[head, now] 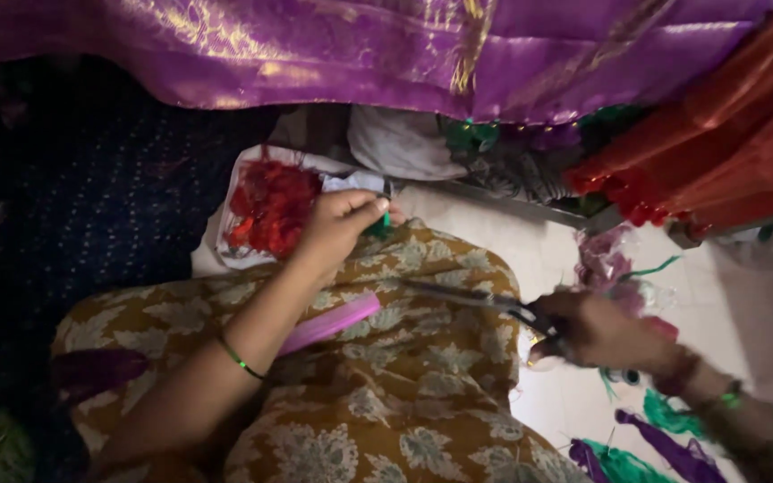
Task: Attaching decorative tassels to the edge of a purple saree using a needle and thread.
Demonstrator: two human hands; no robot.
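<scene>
Left hand (340,224) pinched shut on small green piece (381,224), just right of red scraps (270,206). Right hand (601,331) gripping scissors (480,300), further right of scraps. Pink strip (328,324) on patterned lap cloth (386,394), below scraps.

white plastic bag (225,210) of red scraps, crumpled clear wrappers (615,268) on floor at right

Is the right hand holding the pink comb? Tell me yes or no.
No: the right hand grips scissors, while the pink comb lies on the patterned cloth.
</scene>
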